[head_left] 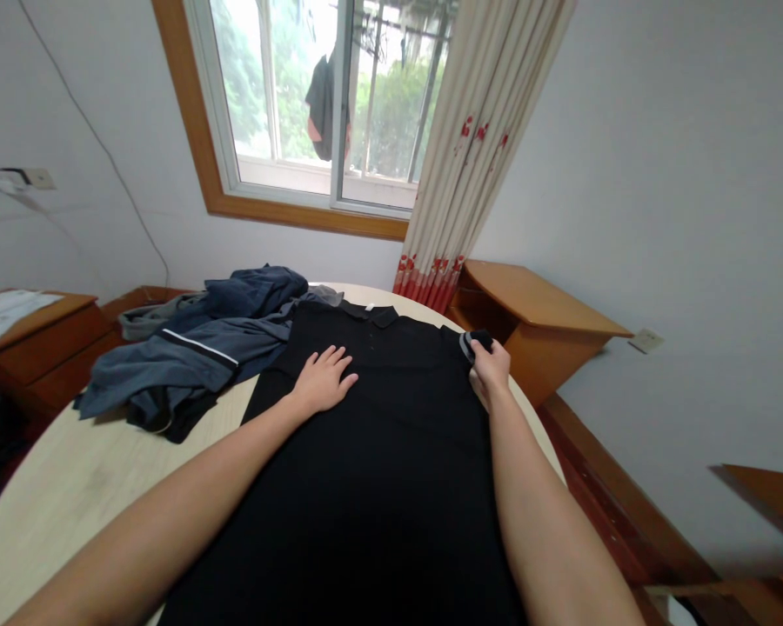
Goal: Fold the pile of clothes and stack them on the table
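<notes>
A black polo shirt [378, 461] lies spread out on the round, pale table [97, 469], front side up, with its collar [386, 316] toward the window. My left hand [324, 379] rests flat on the chest of the shirt, fingers spread. At the shirt's right shoulder side, my right hand [491, 369] is closed on the sleeve [476, 341], whose cuff has a grey stripe. The sleeve is bunched in those fingers. The lower part of the shirt runs toward me between my forearms.
A pile of grey, navy and black clothes [215, 339] lies on the table's left. Beyond the table hangs a cream curtain with red flowers [476, 148] beside the window [339, 104]. A wooden cabinet [541, 304] stands at the right, a wooden drawer unit [45, 348] at the left.
</notes>
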`<state>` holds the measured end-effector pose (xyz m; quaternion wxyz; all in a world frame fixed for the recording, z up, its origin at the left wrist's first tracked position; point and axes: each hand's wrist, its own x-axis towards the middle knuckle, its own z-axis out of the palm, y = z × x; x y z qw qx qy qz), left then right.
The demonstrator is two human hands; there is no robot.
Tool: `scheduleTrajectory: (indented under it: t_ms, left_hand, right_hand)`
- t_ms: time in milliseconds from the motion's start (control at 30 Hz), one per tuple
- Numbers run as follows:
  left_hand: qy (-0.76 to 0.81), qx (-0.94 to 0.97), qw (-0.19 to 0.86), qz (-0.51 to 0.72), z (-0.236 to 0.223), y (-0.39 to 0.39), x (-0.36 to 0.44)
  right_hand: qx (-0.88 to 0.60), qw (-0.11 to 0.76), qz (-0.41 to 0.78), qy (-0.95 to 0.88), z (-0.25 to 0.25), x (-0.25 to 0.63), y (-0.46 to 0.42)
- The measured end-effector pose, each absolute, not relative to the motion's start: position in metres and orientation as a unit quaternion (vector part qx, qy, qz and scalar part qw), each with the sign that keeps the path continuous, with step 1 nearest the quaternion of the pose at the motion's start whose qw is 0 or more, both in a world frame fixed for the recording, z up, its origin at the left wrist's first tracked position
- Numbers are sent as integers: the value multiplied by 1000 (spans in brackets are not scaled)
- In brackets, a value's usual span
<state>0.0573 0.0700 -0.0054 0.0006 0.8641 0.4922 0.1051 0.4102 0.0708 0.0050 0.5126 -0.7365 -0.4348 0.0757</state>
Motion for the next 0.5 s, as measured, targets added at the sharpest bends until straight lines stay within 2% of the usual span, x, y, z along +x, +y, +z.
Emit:
scheduleTrajectory:
  t_ms: [67,133,300,500]
  left_hand:
    - [492,865,5,103,-6,71,56]
    - [489,866,7,106,-6,72,56]
    - [487,866,6,114,-7,72,56]
    - [490,864,5,114,-8,73,56]
  right_hand:
    - [-683,571,102,-443,14,401,70]
    - [-632,560,161,-511,21,392,66]
    - [-624,328,323,-632,31,383,50]
    - [-711,190,235,-635,37,377,55]
